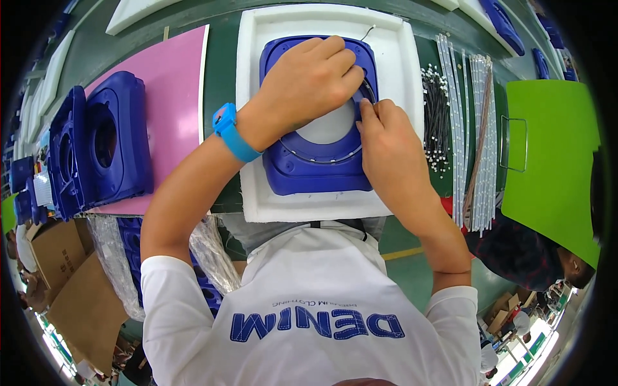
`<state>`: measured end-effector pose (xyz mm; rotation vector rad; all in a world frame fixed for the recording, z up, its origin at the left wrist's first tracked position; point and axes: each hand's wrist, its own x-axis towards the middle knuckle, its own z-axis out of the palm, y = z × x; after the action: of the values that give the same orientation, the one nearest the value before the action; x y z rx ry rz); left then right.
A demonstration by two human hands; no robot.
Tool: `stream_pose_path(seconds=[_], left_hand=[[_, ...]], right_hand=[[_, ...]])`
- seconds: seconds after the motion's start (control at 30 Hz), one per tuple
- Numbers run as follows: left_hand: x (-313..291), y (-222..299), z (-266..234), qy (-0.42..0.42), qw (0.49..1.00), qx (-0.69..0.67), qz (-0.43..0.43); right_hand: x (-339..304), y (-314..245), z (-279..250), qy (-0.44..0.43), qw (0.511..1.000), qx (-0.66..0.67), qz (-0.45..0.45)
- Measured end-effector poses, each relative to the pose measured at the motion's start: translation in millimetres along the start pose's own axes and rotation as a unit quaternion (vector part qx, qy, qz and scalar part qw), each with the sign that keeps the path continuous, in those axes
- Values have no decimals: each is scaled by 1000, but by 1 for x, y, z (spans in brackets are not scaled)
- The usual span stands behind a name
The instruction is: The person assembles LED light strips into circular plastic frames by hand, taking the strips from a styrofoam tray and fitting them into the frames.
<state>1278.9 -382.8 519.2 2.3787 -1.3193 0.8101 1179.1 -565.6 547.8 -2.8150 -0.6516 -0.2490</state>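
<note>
A blue plastic housing (322,179) with a large round opening lies in a white foam tray (251,202) in front of me. Along the rim of that opening runs a thin strip (312,159), dark with small pale spots. My left hand (312,80) reaches over the upper part of the opening, fingers curled; its fingertips and whatever they grip are hidden. At the opening's right edge, the thumb and forefinger of my right hand (391,138) pinch the strip. A thin wire (369,32) sticks up past the housing's upper right corner.
Two more blue housings (119,132) stand on a pink board (174,109) at left. Bundled black wires (436,116) with white connectors and long pale strips (481,141) lie right of the tray. Beyond is a green panel (550,167); a person (521,251) sits close by there.
</note>
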Motion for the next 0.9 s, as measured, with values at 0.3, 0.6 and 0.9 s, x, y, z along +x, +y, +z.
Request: stream_pose_path(seconds=[0.3,0.6,0.9], left_hand=[[1,4,0,-71,997,29,13],[-41,27,-62,-27,987,-147,-63],[-64,73,-88,-157,946,-211,-188]], right_hand=[[-5,2,2,-20,994,75,71],[-11,13,-10,-3,981,168,92],[-42,20,7,44,946,286,144]])
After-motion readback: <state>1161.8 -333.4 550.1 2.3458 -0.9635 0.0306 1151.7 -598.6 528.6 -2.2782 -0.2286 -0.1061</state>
